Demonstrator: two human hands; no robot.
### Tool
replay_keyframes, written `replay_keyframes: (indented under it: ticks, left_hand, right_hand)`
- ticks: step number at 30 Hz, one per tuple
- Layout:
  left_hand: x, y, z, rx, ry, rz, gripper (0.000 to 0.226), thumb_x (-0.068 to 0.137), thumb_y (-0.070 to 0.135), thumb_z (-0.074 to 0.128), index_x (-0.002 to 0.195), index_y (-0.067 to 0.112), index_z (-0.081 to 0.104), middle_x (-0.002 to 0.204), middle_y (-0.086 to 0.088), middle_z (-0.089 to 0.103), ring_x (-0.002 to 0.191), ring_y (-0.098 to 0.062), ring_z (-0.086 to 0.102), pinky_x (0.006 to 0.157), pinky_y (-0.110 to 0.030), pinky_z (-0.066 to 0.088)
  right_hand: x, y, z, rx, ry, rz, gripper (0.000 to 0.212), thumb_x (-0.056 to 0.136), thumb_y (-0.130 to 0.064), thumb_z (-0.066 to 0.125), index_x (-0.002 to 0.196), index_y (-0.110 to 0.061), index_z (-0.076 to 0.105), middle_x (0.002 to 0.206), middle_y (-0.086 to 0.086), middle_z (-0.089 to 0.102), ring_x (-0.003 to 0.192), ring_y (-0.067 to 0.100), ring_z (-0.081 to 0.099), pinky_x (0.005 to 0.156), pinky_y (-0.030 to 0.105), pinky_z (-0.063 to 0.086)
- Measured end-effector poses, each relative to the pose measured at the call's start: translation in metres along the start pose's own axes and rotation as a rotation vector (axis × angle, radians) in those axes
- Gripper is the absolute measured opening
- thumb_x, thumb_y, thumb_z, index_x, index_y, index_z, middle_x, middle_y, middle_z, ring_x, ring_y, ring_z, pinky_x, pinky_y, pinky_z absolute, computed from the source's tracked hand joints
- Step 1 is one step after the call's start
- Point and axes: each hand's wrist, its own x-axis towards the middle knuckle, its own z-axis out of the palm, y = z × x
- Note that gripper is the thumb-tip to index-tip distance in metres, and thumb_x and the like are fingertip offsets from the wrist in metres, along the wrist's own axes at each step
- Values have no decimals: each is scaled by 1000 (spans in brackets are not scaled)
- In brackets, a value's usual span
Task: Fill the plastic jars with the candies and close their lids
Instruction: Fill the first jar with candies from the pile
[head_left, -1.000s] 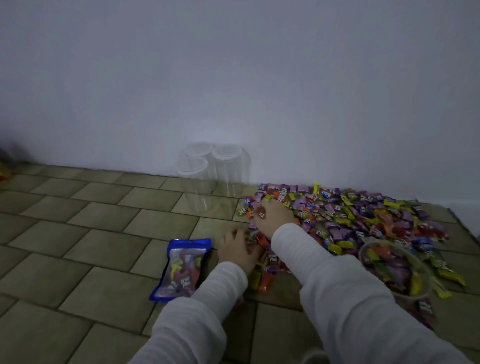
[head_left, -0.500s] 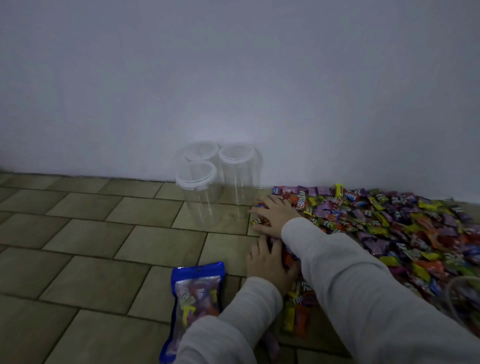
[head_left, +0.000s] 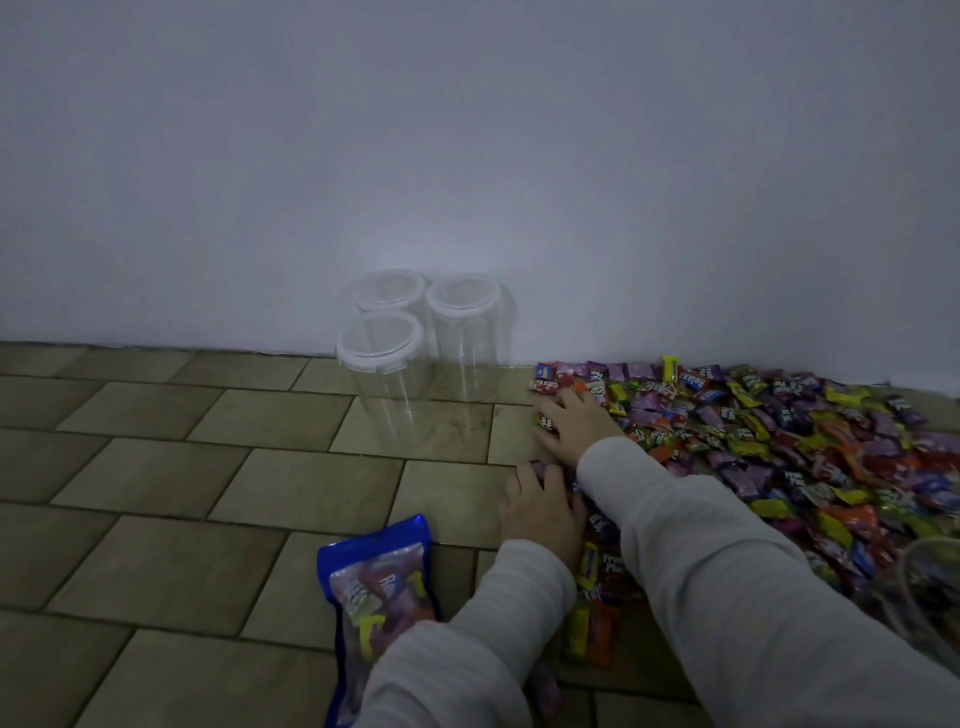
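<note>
Three clear plastic jars stand lidded against the wall: a front one (head_left: 387, 384), one behind it (head_left: 389, 291) and one to the right (head_left: 467, 338). A wide pile of wrapped candies (head_left: 769, 436) covers the floor on the right. My right hand (head_left: 574, 426) lies flat with spread fingers on the pile's left edge, fingertips touching a candy. My left hand (head_left: 543, 512) rests palm down on candies just below it. Another clear jar (head_left: 930, 587) shows partly at the right edge, its contents unclear.
A blue bag of candies (head_left: 379, 587) lies on the tiled floor (head_left: 182, 493) beside my left forearm. The white wall (head_left: 467, 156) runs right behind the jars and the pile. Bare tiles stretch to the left.
The view has swung left and closer, so the jar with candies slid to the right edge. My left hand has moved up toward my right hand; both stay at the pile's left edge.
</note>
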Motion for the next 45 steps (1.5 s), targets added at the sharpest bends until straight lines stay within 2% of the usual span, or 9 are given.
replay_keyframes:
  ticks: [6, 13, 18, 22, 24, 30, 35, 41, 45]
  left_hand:
    - [3, 6, -3, 26, -85, 13, 32, 99, 30, 33, 125, 13, 41, 128, -14, 39, 113, -26, 41, 89, -34, 39]
    - [8, 9, -10, -17, -163, -41, 25, 98, 18, 38, 120, 9, 43, 126, -16, 45, 113, -28, 45, 90, -35, 42]
    - [11, 7, -12, -312, -48, -163, 23, 99, 23, 38, 111, 9, 51, 115, -12, 53, 102, -25, 52, 80, -31, 41]
    - [3, 7, -10, -535, 59, -178, 16, 98, 27, 42, 101, 17, 54, 102, -4, 60, 93, -18, 56, 81, -32, 48]
    - [-3, 8, -13, -658, 86, -190, 11, 98, 28, 43, 98, 21, 52, 96, 1, 60, 90, -16, 58, 78, -30, 49]
    - [-14, 11, -27, -1015, 109, -314, 18, 92, 42, 51, 97, 25, 53, 96, 1, 65, 90, -17, 64, 83, -39, 54]
    - [-20, 19, -38, -1096, 155, -349, 12, 91, 40, 54, 91, 28, 55, 96, -3, 68, 90, -21, 66, 85, -45, 55]
    - [-33, 40, -45, -1178, 207, -345, 16, 93, 34, 54, 99, 20, 58, 98, -5, 68, 89, -23, 66, 81, -40, 56]
    - [-38, 55, -46, -1210, 247, -355, 20, 92, 33, 56, 103, 16, 59, 101, -7, 67, 92, -23, 65, 83, -42, 55]
  right_hand:
    - [-7, 0, -7, -10, -48, 149, 41, 101, -32, 37, 136, -12, 42, 142, 14, 37, 125, 35, 40, 101, 40, 37]
    - [-11, 0, -21, 22, -114, 205, 30, 101, -15, 33, 129, -7, 43, 122, 15, 57, 104, 31, 60, 73, 35, 46]
    - [-16, 4, -41, 182, 63, 233, 23, 102, -25, 38, 108, -6, 49, 98, 17, 65, 78, 28, 58, 61, 31, 40]
    - [-32, 0, -58, 336, 212, 284, 32, 101, -35, 40, 117, -9, 51, 96, 16, 65, 87, 32, 62, 64, 32, 42]
    - [-43, -5, -64, 513, 323, 322, 30, 99, -37, 43, 112, -12, 54, 86, 13, 64, 79, 30, 62, 64, 33, 47]
    - [-76, -16, -86, 966, 615, 566, 33, 97, -38, 49, 115, -11, 59, 76, -6, 51, 61, 4, 45, 61, 23, 38]
    - [-93, -20, -103, 1194, 673, 669, 33, 95, -43, 50, 112, -16, 59, 92, -2, 57, 87, 15, 54, 78, 27, 40]
    - [-111, -26, -132, 1349, 760, 621, 26, 95, -42, 51, 91, -17, 58, 67, -3, 42, 58, 10, 41, 59, 25, 38]
    - [-128, -26, -161, 1332, 786, 515, 23, 95, -42, 51, 95, -20, 59, 68, -6, 47, 61, 8, 45, 60, 24, 39]
